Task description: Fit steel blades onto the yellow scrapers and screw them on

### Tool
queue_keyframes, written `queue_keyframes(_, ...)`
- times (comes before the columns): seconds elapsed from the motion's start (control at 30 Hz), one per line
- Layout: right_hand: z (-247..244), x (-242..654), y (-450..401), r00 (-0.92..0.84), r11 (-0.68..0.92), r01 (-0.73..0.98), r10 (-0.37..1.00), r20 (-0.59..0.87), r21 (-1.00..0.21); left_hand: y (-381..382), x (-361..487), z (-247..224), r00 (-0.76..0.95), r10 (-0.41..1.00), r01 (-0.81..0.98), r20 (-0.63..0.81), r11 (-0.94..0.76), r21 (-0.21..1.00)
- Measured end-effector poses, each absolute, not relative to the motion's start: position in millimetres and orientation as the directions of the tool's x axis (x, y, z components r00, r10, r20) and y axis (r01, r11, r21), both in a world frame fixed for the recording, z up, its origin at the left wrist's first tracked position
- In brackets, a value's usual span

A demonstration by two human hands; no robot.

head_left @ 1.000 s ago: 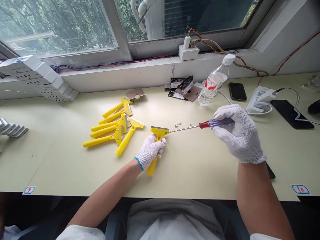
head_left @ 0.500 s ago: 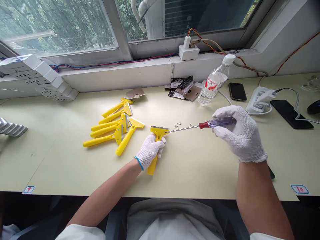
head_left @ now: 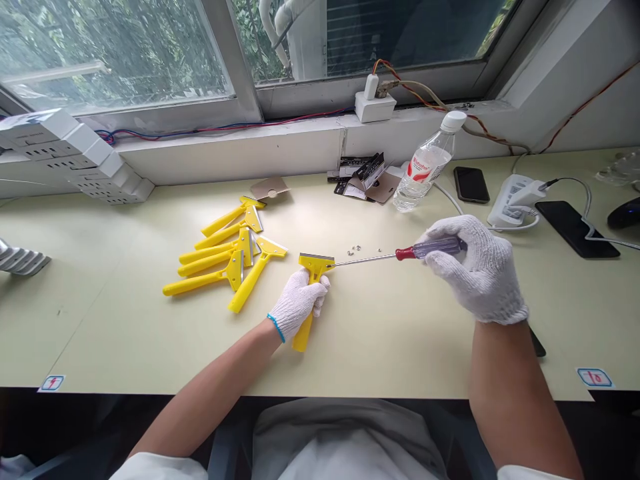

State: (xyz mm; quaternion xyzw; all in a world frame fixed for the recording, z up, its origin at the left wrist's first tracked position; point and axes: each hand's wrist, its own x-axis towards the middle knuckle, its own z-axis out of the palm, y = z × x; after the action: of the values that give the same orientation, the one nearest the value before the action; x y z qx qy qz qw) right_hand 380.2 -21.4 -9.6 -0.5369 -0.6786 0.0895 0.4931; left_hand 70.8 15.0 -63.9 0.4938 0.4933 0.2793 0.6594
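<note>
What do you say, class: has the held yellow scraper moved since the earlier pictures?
No: judged against the water bottle, the yellow scraper in the left hand shows no visible move; only the whole view has shifted slightly.

The scraper [head_left: 302,337] is yellow; the screwdriver handle [head_left: 439,247] translucent purple with red collar.

White knitted gloves on the left hand [head_left: 299,303] and right hand [head_left: 475,270]; blue trim on the left cuff [head_left: 277,328]; white sleeves [head_left: 157,467].

Tiny screwdriver tip [head_left: 332,266], exact seating unclear.
</note>
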Motion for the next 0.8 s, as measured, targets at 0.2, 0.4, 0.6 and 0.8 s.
queue_keyframes(0.2,-1,380,-24,-0.067,0.496,0.552,0.827,0.557,-0.670,15,71,-62,0.348,0.860,0.117,-0.373,0.355,0.928)
queue_keyframes(0.4,-11,378,-23,0.122,0.339,0.749,0.774,0.621,-0.570,14,71,-64,0.364,0.858,0.106,-0.362,0.348,0.932)
queue_keyframes(0.6,0,380,-25,-0.060,0.445,0.615,0.850,0.524,-0.651,15,69,-65,0.356,0.861,0.109,-0.363,0.348,0.931)
queue_keyframes(0.8,-9,385,-20,-0.014,0.425,0.713,0.804,0.594,-0.558,15,71,-62,0.355,0.859,0.118,-0.368,0.349,0.930)
